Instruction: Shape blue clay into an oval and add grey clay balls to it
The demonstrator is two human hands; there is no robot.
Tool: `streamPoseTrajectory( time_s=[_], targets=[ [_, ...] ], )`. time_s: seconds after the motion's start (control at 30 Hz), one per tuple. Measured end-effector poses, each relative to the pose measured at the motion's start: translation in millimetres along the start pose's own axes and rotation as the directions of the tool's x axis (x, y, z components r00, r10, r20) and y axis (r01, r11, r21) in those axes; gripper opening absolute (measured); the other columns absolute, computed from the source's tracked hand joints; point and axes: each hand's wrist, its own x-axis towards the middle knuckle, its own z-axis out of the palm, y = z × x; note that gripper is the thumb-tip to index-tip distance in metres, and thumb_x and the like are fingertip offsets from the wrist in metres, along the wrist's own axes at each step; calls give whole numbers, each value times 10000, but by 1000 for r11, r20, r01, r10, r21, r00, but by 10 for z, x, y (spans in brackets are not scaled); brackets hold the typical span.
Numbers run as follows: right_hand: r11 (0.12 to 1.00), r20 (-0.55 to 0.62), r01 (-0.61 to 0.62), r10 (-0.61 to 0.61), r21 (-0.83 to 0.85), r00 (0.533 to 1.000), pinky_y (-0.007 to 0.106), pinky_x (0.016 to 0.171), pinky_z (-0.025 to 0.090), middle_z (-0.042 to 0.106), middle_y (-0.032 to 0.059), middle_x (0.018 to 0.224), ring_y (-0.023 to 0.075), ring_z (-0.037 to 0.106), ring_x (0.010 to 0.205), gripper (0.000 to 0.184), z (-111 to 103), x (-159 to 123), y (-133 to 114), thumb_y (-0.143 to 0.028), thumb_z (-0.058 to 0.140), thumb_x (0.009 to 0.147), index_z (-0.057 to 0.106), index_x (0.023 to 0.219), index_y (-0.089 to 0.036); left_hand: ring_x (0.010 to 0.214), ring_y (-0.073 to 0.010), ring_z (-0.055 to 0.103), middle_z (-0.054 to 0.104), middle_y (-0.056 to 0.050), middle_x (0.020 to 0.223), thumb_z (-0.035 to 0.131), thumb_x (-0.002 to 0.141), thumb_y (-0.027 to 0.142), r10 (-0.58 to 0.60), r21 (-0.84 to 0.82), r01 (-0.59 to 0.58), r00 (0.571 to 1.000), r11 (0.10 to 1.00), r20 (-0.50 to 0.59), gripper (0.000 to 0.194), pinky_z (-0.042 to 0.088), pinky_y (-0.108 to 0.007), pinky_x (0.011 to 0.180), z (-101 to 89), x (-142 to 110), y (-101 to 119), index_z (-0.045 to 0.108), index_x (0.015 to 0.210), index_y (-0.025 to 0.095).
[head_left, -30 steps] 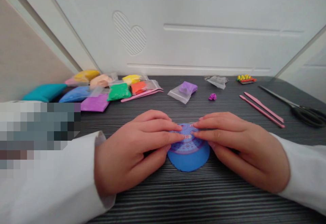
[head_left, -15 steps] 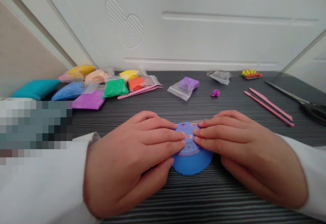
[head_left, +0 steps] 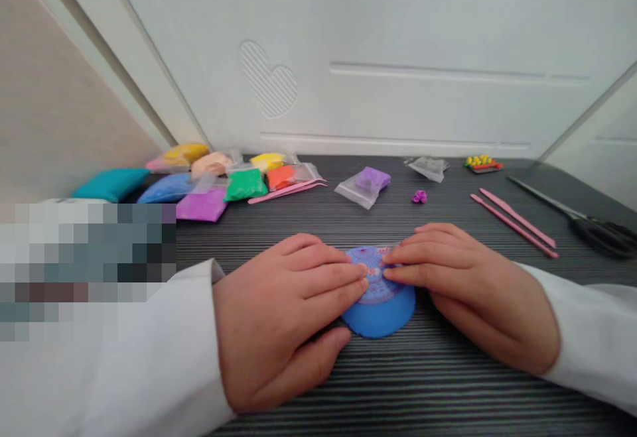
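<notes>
A flat blue clay disc (head_left: 379,323) lies on the dark table in front of me. Over its far part rests a thin round sheet (head_left: 371,294) printed with fine lines and a small picture. My left hand (head_left: 293,314) lies flat from the left, fingertips pressing on the sheet, its thumb spread toward the near edge of the disc. From the right, my right hand (head_left: 468,284) sets its extended fingertips on the sheet's other side; its thumb is tucked below the fingers. The fingers cover parts of the sheet and disc.
Several bags of coloured clay, among them a green one (head_left: 245,185), lie back left beside pink tools (head_left: 288,190). Farther right are a purple clay bag (head_left: 372,180), a small purple lump (head_left: 419,196), two pink sticks (head_left: 517,223) and black-handled scissors (head_left: 597,233).
The camera view has shifted a little, so the scene sits lower. My left thumb has moved slightly away from the disc. Both hands' fingertips still press on the sheet.
</notes>
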Motion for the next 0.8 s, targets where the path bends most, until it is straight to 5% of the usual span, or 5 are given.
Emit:
streamPoseTrajectory(
  time_s=[0.2,0.4,0.8],
  targets=[
    [985,-71,-172,170,-16,983,409,979,389,561,77,1244,187,479,1161,485,68,7,36,-74,458,782,463,1255,-183,1199,-280,419,502,-31,1341,539,785,356,0,25,-1,999,1000,55,473,335,-457,1004,-17,-22,-2,505,1251,282],
    [994,-43,-101,102,37,994,399,949,416,625,64,1153,178,536,1104,397,55,17,133,-75,464,813,533,1184,-199,1230,-315,391,443,-31,1393,560,763,467,-9,3,9,993,1000,121,532,310,-506,1014,-22,-15,-16,480,1270,328],
    [992,-6,18,-19,-127,1000,344,866,485,620,78,1180,170,593,1013,328,-40,-31,199,-169,421,900,572,1187,-217,1219,-291,408,472,-20,1368,589,759,377,22,-25,-19,994,1000,106,488,388,-457,999,-49,-14,-23,516,1238,317]
  ],
)
